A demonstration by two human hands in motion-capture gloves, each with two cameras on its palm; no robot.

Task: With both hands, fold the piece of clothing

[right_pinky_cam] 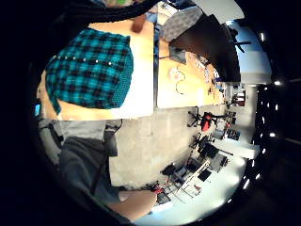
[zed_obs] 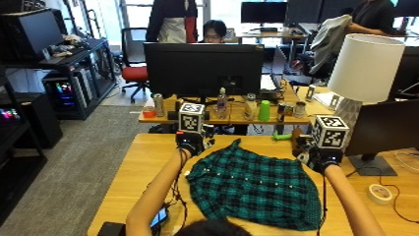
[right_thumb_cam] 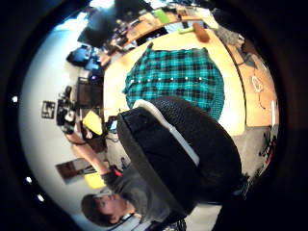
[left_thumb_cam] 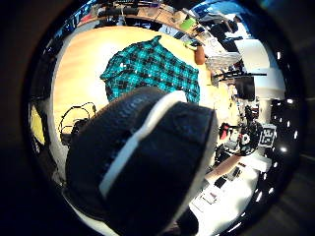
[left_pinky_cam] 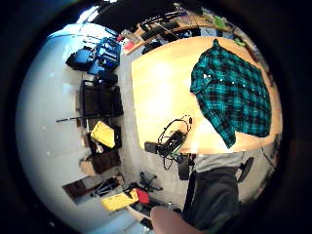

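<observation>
While both gloved hands, the left hand (zed_obs: 191, 142) and right hand (zed_obs: 318, 158), hover with finger positions I cannot tell, the teal plaid shirt (zed_obs: 256, 188) lies below and between them on the wooden table (zed_obs: 145, 162), a black monitor (zed_obs: 203, 68) beyond.

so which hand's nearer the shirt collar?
Left. The left hand hangs above the table just beside the collar at the plaid shirt's far edge. The right hand is over the shirt's opposite far corner, clearly farther from the collar.

left hand (zed_obs: 190, 143) fingers hidden, right hand (zed_obs: 320, 158) fingers hidden
</observation>
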